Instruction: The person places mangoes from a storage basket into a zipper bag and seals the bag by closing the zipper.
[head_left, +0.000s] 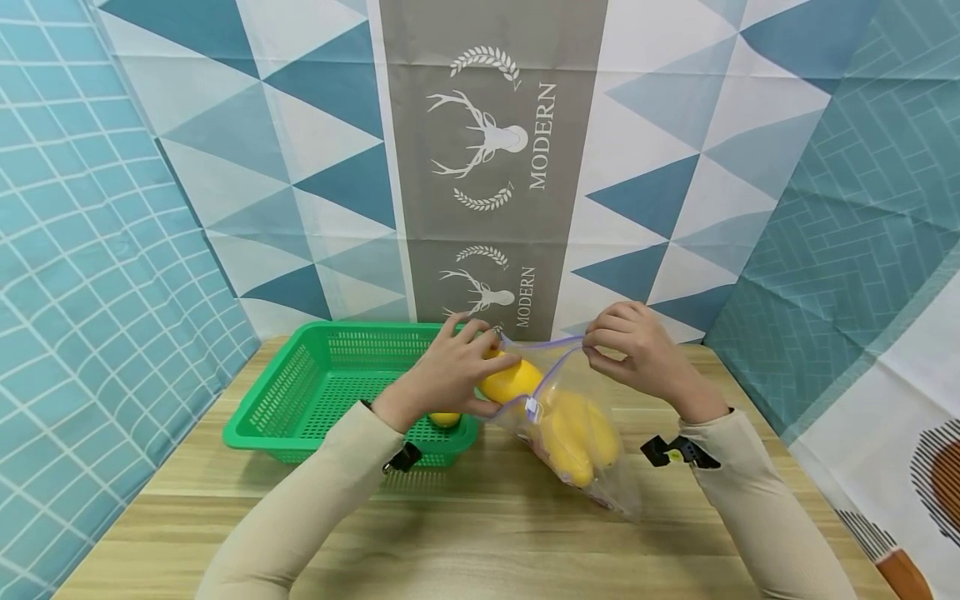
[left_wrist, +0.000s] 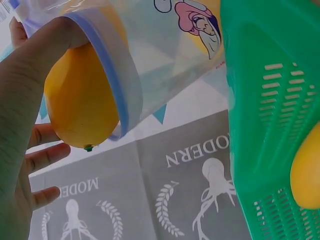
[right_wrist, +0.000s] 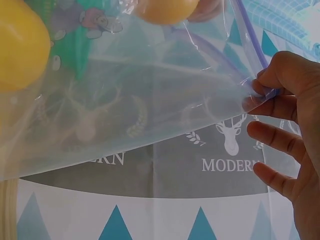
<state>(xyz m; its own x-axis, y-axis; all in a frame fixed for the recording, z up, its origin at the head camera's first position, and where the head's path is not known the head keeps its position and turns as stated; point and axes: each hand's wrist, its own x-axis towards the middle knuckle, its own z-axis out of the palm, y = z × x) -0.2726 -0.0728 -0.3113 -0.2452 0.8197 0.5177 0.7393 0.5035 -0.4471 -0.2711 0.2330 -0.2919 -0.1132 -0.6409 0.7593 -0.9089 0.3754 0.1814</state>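
My left hand (head_left: pixel 452 371) holds a yellow mango (head_left: pixel 512 381) at the mouth of a clear zip bag (head_left: pixel 626 417). The mango's stem end, with a small green nub, points out of the bag in the left wrist view, and the bag's purple-blue rim (left_wrist: pixel 111 75) passes over its side. Thumb and fingers lie on either side of the fruit. My right hand (head_left: pixel 633 350) pinches a corner of the bag's purple rim between thumb and forefinger, keeping the mouth spread. Several more mangoes (head_left: pixel 573 437) lie inside the bag.
A green slotted basket (head_left: pixel 258 408) stands to the left on the wooden table (head_left: pixel 480 550). Another yellow fruit (head_left: pixel 445 419) is in the basket's near right corner, partly behind my left hand. Patterned cloths (head_left: pixel 487 50) hang behind and at both sides.
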